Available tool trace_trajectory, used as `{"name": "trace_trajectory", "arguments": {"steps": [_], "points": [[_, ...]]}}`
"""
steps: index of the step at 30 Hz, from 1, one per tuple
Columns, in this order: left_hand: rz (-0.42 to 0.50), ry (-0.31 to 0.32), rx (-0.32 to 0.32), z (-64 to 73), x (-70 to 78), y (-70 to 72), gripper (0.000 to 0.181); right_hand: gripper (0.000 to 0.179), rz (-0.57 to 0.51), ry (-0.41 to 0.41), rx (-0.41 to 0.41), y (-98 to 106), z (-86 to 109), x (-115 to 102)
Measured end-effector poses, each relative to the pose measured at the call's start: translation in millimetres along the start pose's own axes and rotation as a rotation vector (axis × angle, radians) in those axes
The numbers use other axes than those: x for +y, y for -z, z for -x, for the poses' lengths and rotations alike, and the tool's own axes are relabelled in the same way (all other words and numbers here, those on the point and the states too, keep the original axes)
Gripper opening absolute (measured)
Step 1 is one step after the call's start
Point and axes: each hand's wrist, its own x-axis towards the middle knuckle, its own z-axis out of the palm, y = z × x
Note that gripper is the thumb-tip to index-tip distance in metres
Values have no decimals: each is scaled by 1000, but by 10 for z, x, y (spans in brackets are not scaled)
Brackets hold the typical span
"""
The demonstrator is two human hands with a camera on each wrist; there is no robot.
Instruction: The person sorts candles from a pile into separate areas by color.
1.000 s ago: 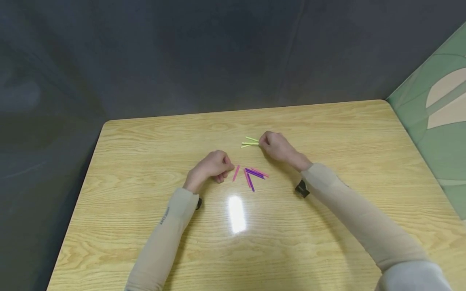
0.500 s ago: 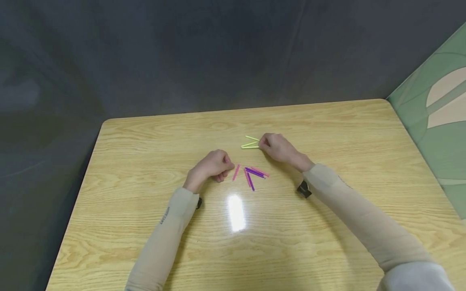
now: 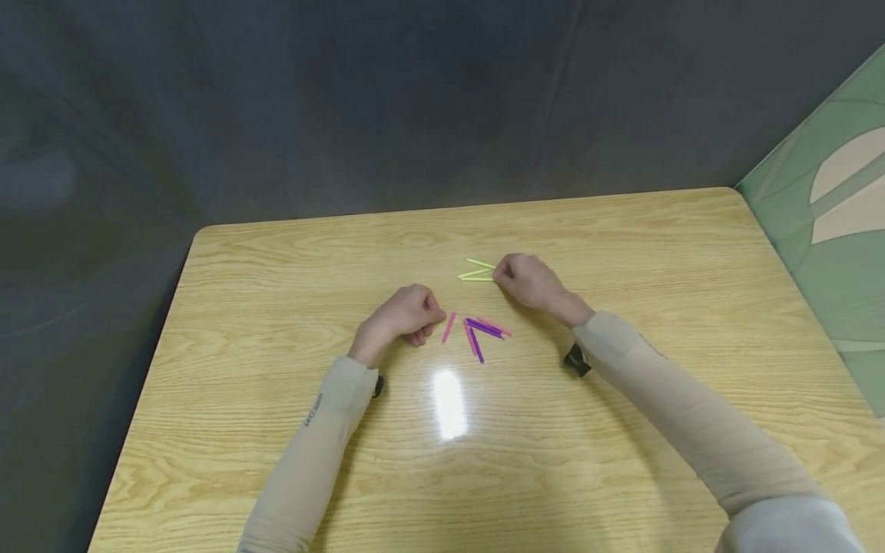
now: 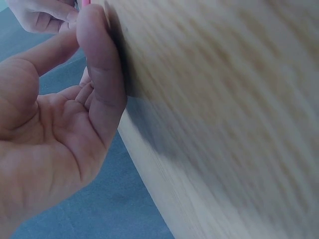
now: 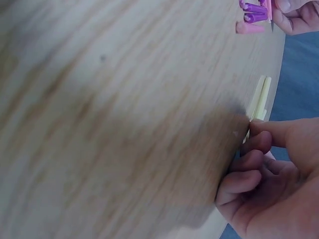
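My right hand [image 3: 531, 280] pinches the right end of a yellow stick [image 3: 477, 279] between thumb and index finger. Two more yellow sticks lie just behind it, fanned out to the left, their right ends close together by the fingertips. In the right wrist view the yellow sticks [image 5: 259, 97] run out beyond the thumb. My left hand [image 3: 408, 313] rests on the table, loosely curled, thumb against index finger, its fingertips right beside a pink stick [image 3: 449, 328]. In the left wrist view the left hand [image 4: 65, 114] shows a bit of pink at its fingertips.
Right of the single pink stick lies a loose group of purple sticks [image 3: 477, 346] and pink sticks [image 3: 503, 331], some overlapping. The wooden table [image 3: 276, 322] ends at a dark curtain [image 3: 415, 107] behind and a green patterned panel [image 3: 816, 207] at right.
One yellow stick has swung toward the near side, so the fan is spread differently. The right hand has dipped slightly toward the near side. The left hand and the pink and purple sticks stay put.
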Motion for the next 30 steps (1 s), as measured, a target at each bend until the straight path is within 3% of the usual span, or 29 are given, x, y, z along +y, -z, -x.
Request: {"name": "trace_trajectory", "arguments": {"steps": [19,24,30], "points": [[-18,-15,14,3,3,-30,14,17,12,23,45,0,0,49],[-51,-36,39,13,4,-60,16,13,-2,47,49,-6,-17,72],[7,-27,88,21,-9,-80,13,9,-54,72,56,14,-35,105]]}}
